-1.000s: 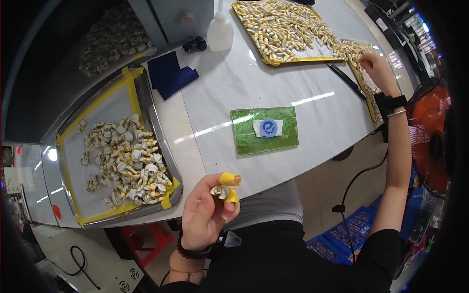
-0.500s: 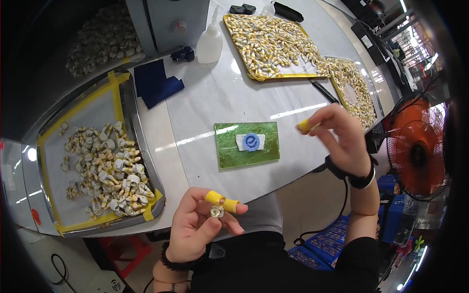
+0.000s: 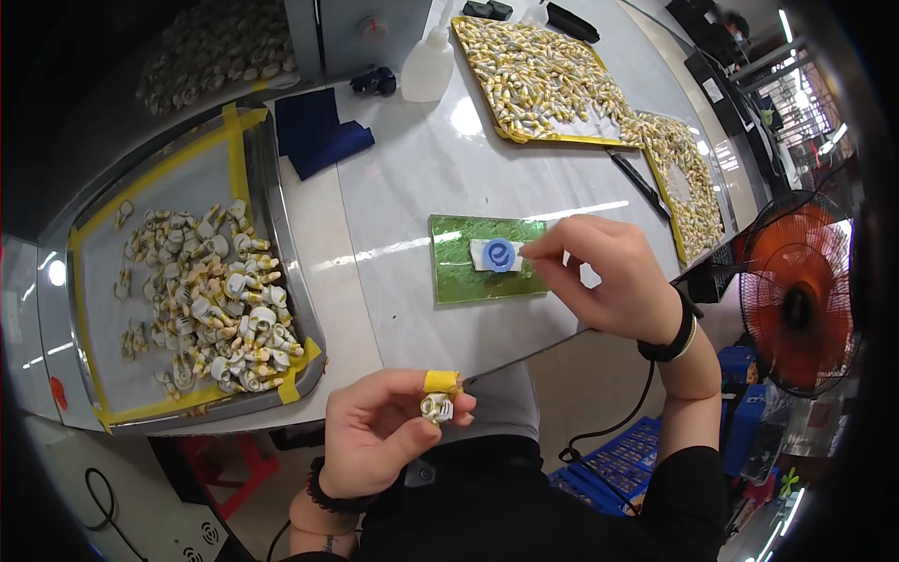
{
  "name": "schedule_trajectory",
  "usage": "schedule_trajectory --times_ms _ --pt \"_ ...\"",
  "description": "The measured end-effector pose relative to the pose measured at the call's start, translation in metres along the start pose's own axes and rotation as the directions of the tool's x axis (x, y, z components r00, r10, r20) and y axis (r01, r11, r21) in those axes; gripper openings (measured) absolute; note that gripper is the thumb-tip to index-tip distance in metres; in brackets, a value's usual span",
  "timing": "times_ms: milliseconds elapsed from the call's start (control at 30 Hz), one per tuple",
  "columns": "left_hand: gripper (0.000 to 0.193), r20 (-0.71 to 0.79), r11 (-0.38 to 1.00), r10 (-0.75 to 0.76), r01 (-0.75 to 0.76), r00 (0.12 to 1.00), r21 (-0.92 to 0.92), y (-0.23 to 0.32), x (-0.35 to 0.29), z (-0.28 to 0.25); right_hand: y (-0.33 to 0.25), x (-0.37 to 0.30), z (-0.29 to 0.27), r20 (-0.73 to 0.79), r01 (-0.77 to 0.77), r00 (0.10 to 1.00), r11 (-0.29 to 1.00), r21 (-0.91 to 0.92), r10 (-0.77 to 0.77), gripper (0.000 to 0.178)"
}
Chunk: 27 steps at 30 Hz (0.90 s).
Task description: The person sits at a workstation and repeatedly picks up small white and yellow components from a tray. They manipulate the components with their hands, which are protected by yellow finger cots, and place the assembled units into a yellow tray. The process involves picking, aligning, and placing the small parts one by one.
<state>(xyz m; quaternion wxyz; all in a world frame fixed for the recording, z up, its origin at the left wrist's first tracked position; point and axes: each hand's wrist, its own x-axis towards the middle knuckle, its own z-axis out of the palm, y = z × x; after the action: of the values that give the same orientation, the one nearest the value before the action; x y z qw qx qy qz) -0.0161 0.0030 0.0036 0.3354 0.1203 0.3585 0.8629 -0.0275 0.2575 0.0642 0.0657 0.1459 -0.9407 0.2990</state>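
My left hand (image 3: 384, 431) is low in the view, near my body, pinching a small white and gold part (image 3: 436, 406); its thumb and forefinger wear yellow finger cots. My right hand (image 3: 609, 276) hovers over the right end of a green plate (image 3: 487, 260) on the white table, fingertips pinched close to the blue round sticker (image 3: 499, 255) on its white label. Whether something tiny sits between those fingertips I cannot tell.
A steel tray (image 3: 281, 234) edged in yellow tape holds several similar white parts at the left. Two yellow-rimmed trays (image 3: 534, 139) of parts lie at the far right. A blue cloth (image 3: 318, 136), a squeeze bottle (image 3: 429, 64) and an orange fan (image 3: 796, 300) are around.
My right hand came back from the far tray and dropped onto the green plate's right end. My left hand stayed low with the part.
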Motion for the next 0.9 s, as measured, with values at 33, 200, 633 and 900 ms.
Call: schedule_trajectory --times_ms 33,200,633,900 --pt "0.034 0.000 1.000 -0.001 0.001 1.000 -0.006 0.000 0.000 0.000 0.000 0.001 0.002 -0.006 0.019 1.000 0.998 -0.057 -0.019 0.007" --pt "0.035 -0.026 0.999 -0.003 0.002 1.000 -0.047 -0.002 0.000 -0.001 0.007 0.004 0.002 0.086 0.272 0.962 0.906 -0.326 -0.258 0.014" --pt "0.034 -0.040 0.976 -0.130 0.120 0.991 -0.183 -0.005 0.004 0.004 -0.010 0.004 0.006 -0.060 0.305 0.939 0.902 -0.305 -0.338 0.018" --pt "0.023 0.076 0.919 -0.229 0.241 0.971 -0.312 -0.005 0.011 0.008 -0.049 0.000 0.013 -0.220 0.455 0.874 0.889 0.056 -0.434 0.018"
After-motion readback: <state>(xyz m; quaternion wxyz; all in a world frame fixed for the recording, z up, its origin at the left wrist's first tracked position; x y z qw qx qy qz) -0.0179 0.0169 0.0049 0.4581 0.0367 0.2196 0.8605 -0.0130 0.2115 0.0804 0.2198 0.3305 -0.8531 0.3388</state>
